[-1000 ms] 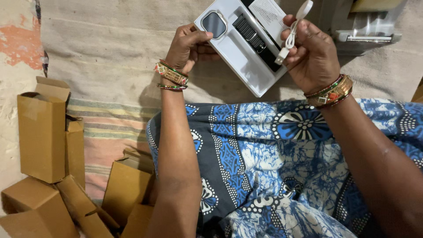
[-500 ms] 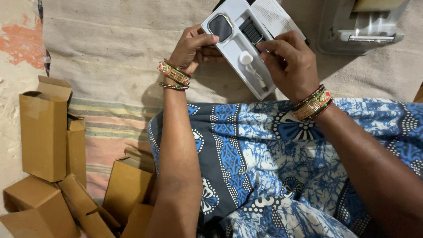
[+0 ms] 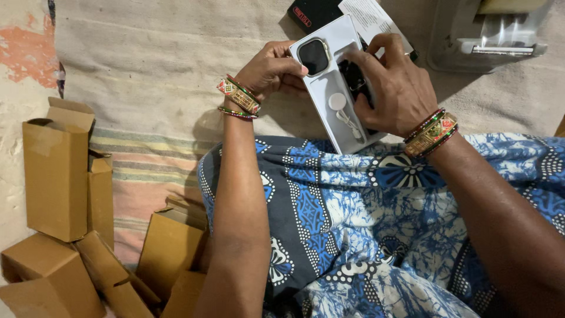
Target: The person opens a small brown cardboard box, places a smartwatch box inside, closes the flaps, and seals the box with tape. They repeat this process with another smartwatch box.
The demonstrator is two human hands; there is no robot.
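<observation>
White tray (image 3: 318, 97) — smartwatch (image 3: 313, 56), charger puck (image 3: 337, 102) inside; left hand (image 3: 268, 70) grips edge, right hand (image 3: 397, 88) curled over strap.

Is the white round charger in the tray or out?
In: the white charger lies in the white tray, below the watch.

A white tray (image 3: 329, 88) is showing a smartwatch (image 3: 313, 56) with a black face and pale gold rim, a black strap (image 3: 355, 76) and a white charging cable (image 3: 344, 112). Red, green and gold bangles (image 3: 238, 97) are banding both wrists. The skirt (image 3: 365, 235) is displaying blue, black and white batik with dotted lines. Brown cardboard boxes (image 3: 56, 171) are lying on a faded striped mat (image 3: 147, 171) of pink, green and cream.
</observation>
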